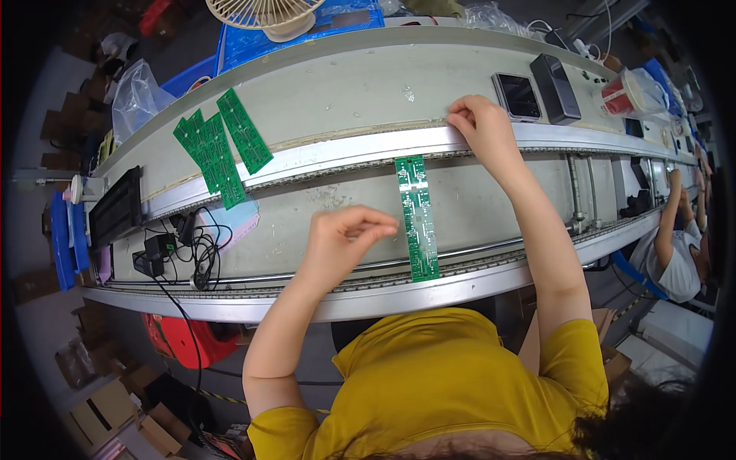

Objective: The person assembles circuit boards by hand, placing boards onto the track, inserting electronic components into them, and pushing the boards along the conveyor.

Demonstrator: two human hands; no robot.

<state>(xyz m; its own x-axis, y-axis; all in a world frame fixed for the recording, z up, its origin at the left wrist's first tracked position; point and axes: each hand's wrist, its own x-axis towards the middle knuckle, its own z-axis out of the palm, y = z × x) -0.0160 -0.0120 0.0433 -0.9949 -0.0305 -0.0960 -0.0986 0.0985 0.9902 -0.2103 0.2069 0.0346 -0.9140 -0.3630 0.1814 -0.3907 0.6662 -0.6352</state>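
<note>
A long green circuit board [420, 222] lies across the two metal rails of the conveyor, in front of my body. Just left of it is my left hand [343, 239], thumb and fingertips pinched together close to the board's edge. Whatever sits in that pinch is too small to make out. My right hand [484, 129] is beyond the far rail [383, 143], its fingers bent and closed down at the ledge behind it. What those fingertips hold, if anything, is hidden. Several more green boards [218, 157] lie overlapping on the far rail to the left.
A phone [517, 96] and a dark grey box [555, 89] lie beyond my right hand. Black cables and adapters [201, 257] lie between the rails at left, near a black frame [116, 207]. A fan [264, 14] stands at the back. Another person [675, 257] works far right.
</note>
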